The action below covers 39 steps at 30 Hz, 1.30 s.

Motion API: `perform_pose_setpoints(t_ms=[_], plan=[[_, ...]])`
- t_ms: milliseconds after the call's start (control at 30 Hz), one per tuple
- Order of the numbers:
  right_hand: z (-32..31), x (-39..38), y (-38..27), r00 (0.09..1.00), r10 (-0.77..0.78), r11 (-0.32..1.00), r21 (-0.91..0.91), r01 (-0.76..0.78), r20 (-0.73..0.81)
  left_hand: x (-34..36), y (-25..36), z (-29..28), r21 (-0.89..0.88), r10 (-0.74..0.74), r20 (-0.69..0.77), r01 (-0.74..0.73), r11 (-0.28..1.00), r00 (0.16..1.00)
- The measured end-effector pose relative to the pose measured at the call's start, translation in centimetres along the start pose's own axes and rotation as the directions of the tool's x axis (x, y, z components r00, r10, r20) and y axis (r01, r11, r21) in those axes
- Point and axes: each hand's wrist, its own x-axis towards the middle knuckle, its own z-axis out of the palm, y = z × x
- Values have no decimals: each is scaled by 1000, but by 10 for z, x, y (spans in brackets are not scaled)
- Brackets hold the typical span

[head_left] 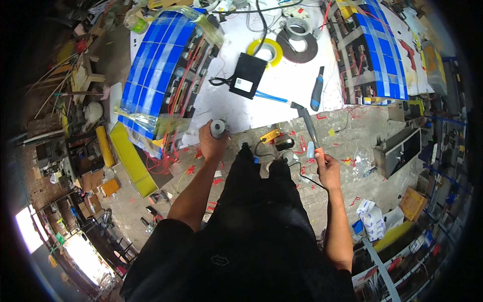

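Observation:
My left hand (pixel 211 143) is closed on a small silver-white spool (pixel 218 129) near the white worktop's front edge (pixel 204 113). My right hand (pixel 328 172) grips the orange handle of a long dark tool (pixel 308 121), whose head touches the ends of blue wires (pixel 271 96). These wires run from a black box (pixel 245 74) with a white label and a black cable loop. A black-and-blue handled knife or cutter (pixel 317 89) lies to the right of the box. Behind it are a yellow tape roll (pixel 272 46) and grey tape rolls (pixel 298 29).
Blue-celled battery packs (pixel 151 65) (pixel 378 55) flank the work area, with red wires and tape. A green-yellow channel (pixel 131 161) leans at lower left. Red scraps and cables litter the paved floor (pixel 274 191). A metal case (pixel 397 151) is at right.

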Motion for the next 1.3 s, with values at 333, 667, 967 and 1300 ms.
perform_pose_setpoints(t_ms=[333,667,967,1300], plan=[[-2,-15,2,998,62,968,242,-68,33,0,7,-17,-474,-197,399,385,791,895],[13,-66,-74,975,33,730,661,-173,218,-38,161,-59,-513,386,852,707,487,353],[25,-76,-82,933,-12,643,718,-268,359,-47,185,-49,-505,507,830,701,504,233],[23,-85,-66,928,34,695,658,-289,372,-55,172,-38,-520,550,809,691,503,208]])
